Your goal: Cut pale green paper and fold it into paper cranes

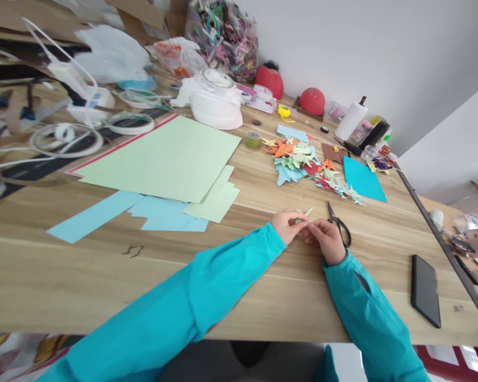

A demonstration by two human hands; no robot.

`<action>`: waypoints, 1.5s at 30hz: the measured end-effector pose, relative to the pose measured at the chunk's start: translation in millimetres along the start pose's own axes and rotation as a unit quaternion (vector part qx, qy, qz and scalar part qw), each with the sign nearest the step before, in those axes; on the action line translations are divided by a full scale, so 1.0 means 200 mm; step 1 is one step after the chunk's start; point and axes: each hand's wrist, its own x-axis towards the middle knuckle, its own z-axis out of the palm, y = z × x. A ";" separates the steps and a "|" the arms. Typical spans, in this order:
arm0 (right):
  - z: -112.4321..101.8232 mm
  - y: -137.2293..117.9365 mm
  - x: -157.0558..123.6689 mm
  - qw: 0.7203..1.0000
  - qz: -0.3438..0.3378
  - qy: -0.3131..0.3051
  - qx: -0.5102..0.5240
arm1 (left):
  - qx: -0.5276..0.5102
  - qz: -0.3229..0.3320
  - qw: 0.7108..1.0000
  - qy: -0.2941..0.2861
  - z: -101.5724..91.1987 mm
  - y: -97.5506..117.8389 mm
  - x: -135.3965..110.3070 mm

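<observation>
Both hands meet over the wooden table [103, 265], pinching a small folded piece of pale green paper [307, 213]. My left hand [287, 225] grips it from the left with fingers closed. From the right, my right hand [327, 240] holds it with fingers curled. Both arms wear teal sleeves. Black scissors [340, 225] lie just right of my right hand. A heap of folded paper shapes [302, 159] in green, blue, orange and red lies beyond the hands.
Large pale green sheets [163, 159] and light blue sheets [143, 212] lie to the left. A teal sheet [362, 180] sits right of the heap. A black phone [425, 289] lies near the front right edge. Tape rolls, white containers, bags and red cushions crowd the back.
</observation>
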 end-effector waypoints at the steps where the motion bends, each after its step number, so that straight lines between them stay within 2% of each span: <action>1: 0.00 0.00 0.00 1.000 -0.002 0.002 -0.001 | -0.001 0.001 1.000 0.001 0.00 0.00 0.00; 12: 0.01 0.00 -0.01 0.998 -0.044 0.017 -0.042 | -0.042 -0.016 0.999 -0.021 0.01 0.03 -0.01; 16: 0.00 0.01 -0.01 0.999 -0.027 0.020 -0.026 | -0.082 -0.018 0.996 -0.028 0.01 0.01 -0.01; 20: 0.01 0.00 0.00 0.999 -0.015 0.025 -0.014 | -0.040 0.020 0.999 0.001 0.00 0.01 0.00; 25: 0.02 0.00 -0.01 0.999 -0.027 0.029 -0.030 | -0.015 0.019 1.000 0.014 0.00 0.02 0.00; 31: 0.02 -0.01 -0.03 0.990 -0.081 0.094 -0.068 | -0.003 0.012 0.999 0.044 0.00 0.02 0.00; 37: 0.03 0.00 -0.05 0.981 -0.111 0.077 -0.143 | 0.003 0.011 0.999 0.039 0.00 0.03 0.00; 41: 0.03 0.01 -0.05 0.984 -0.094 0.064 -0.135 | -0.004 0.013 0.999 0.036 0.00 0.04 0.00; 45: 0.04 0.01 -0.05 0.995 -0.039 0.058 -0.077 | -0.017 0.020 0.999 0.041 0.00 0.03 -0.01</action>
